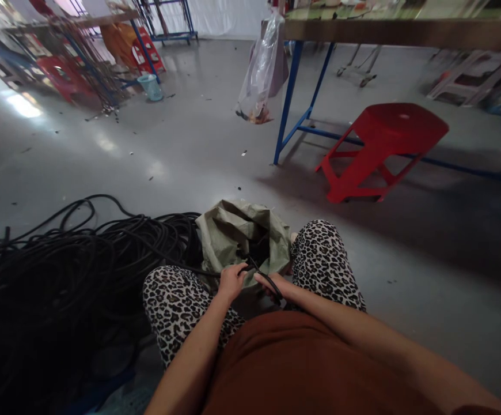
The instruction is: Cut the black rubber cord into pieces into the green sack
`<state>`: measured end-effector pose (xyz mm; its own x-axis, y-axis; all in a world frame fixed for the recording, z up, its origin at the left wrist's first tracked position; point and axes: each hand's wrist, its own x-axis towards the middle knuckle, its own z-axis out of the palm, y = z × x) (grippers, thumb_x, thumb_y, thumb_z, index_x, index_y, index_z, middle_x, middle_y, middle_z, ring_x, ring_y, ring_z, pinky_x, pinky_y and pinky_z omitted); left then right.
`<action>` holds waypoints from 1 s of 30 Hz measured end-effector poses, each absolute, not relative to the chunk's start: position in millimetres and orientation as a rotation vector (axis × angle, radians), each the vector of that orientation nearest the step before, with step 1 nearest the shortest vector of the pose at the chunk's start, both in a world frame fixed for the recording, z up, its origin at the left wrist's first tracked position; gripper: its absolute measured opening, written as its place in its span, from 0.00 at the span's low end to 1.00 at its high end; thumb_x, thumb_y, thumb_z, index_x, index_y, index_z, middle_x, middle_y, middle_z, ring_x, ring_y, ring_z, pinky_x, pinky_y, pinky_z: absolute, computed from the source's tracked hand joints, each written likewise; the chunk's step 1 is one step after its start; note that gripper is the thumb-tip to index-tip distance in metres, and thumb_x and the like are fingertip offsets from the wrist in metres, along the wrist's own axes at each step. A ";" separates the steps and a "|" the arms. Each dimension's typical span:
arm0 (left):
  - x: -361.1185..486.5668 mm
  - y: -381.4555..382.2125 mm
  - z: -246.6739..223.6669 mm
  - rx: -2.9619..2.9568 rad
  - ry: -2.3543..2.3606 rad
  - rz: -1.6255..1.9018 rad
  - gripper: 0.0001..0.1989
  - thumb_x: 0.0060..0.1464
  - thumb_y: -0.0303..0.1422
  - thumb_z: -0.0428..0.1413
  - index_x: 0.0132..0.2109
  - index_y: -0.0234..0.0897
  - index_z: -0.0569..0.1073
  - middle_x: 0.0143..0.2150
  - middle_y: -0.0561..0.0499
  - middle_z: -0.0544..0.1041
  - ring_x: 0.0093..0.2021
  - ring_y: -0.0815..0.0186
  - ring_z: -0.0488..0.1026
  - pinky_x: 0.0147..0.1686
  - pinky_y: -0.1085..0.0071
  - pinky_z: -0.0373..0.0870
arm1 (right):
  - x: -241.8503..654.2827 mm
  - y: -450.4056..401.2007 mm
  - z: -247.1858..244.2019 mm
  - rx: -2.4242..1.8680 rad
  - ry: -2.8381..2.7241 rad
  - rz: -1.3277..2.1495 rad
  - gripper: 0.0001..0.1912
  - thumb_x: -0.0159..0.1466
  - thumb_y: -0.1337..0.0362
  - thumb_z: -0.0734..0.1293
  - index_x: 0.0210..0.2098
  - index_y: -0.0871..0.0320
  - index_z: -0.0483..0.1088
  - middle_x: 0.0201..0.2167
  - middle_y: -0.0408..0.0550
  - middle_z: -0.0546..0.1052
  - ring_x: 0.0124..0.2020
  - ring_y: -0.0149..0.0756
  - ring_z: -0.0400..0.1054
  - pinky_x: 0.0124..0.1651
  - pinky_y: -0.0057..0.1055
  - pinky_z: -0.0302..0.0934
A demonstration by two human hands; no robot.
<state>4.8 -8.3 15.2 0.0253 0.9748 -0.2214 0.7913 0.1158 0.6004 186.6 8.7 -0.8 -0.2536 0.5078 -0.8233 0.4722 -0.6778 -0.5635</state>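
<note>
The person's left hand (pixel 233 280) is gripping a black cord (pixel 207 271) near its end, fingers closed around it. The right hand (pixel 275 285) is holding a black-handled tool (pixel 272 284) just beside it, the fingers wrapping its curved handle (the shape is suggesting scissors, though blur is hiding the finer parts). The tool's tip is pointing toward the cord's end; whether the two are touching, I cannot tell.

Both hands are working over the near rim of an open greenish sack (pixel 213 242), which is standing on the floor between two knees in leopard-print trousers (pixel 328 259). Dark pieces are showing inside its mouth. From the left hand, the cord is running leftward above the trouser leg toward a large tangled pile of black cords (pixel 121 245), which is spreading over the floor (pixel 181 150).

Farther out, a red stool (pixel 401 124) is standing by a blue-legged table (pixel 406 31), and a clear plastic bag (pixel 260 66) is hanging near that table's corner.
</note>
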 end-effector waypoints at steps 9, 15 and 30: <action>4.9 -7.0 9.0 1.663 1.820 0.464 0.16 0.57 0.27 0.53 0.50 0.40 0.76 0.48 0.48 0.80 0.49 0.64 0.75 0.53 0.65 0.68 | 189.3 9.9 -1.6 -1.931 -1.505 1.981 0.31 0.61 0.37 0.61 0.20 0.59 0.63 0.12 0.40 0.62 0.11 0.28 0.59 0.12 0.22 0.53; 5.0 -8.0 5.7 1.617 1.826 0.483 0.16 0.57 0.28 0.52 0.51 0.39 0.76 0.50 0.47 0.79 0.50 0.62 0.75 0.55 0.63 0.68 | 187.5 10.4 7.9 -1.983 -1.546 1.922 0.30 0.61 0.39 0.63 0.18 0.59 0.64 0.12 0.43 0.64 0.12 0.30 0.59 0.15 0.24 0.56; 1.7 -7.2 -2.1 1.609 1.838 0.414 0.15 0.56 0.28 0.53 0.50 0.38 0.76 0.48 0.45 0.80 0.49 0.61 0.75 0.53 0.62 0.69 | 188.1 9.9 21.6 -2.041 -1.614 1.923 0.27 0.62 0.43 0.64 0.19 0.60 0.65 0.10 0.43 0.61 0.11 0.31 0.58 0.15 0.25 0.57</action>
